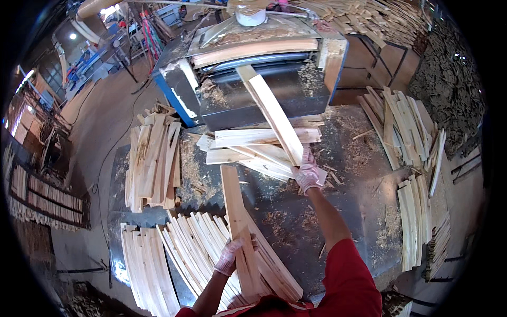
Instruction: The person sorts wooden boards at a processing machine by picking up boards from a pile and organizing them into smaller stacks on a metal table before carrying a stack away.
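Note:
My left hand (228, 257), in a light glove, is closed around a wooden board (236, 211). That board slants upright over a row of pale boards (198, 243). My right hand (308, 173), also gloved, grips the near end of another wooden board (275, 119). Its far end rests at the opening of a planer-like machine (253, 98), just below a shiny roller (259, 62). Beneath this board, a loose pile of boards (248, 138) lies crosswise in front of the machine.
Stacked boards (150, 158) lie at the left of the dark table (296, 232), with another stack (148, 269) nearer me. More boards (404, 127) are piled at the right. Wood shavings (359, 137) litter the tabletop. A cable (103, 164) crosses the floor at left.

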Available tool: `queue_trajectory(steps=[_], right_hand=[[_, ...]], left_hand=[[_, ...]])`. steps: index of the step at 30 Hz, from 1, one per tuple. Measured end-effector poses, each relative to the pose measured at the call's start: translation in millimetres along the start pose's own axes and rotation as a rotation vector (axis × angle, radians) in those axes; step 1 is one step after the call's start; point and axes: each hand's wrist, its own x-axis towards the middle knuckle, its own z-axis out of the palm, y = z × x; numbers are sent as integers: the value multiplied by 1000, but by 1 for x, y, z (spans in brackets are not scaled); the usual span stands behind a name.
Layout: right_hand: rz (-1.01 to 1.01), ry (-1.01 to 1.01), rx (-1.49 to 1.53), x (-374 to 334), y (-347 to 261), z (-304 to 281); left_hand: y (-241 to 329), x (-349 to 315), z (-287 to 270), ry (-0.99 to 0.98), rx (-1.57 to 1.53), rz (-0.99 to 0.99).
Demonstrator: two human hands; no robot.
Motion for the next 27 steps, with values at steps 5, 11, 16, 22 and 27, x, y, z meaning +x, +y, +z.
queue_trajectory(steps=[5, 11, 16, 22, 27], right_hand=[[73, -100, 326, -94, -48, -36], [189, -374, 528, -294, 6, -72], [-107, -687, 420, -407, 74, -46], [-294, -591, 331, -403, 63, -48], [-71, -618, 504, -378, 76, -13]], left_hand=[[6, -19, -15, 4, 49, 97], [19, -65, -3, -34, 3, 191], [15, -77, -25, -255, -362, 58], [18, -122, -47, -107, -416, 98], [32, -192, -144, 300, 444, 286]])
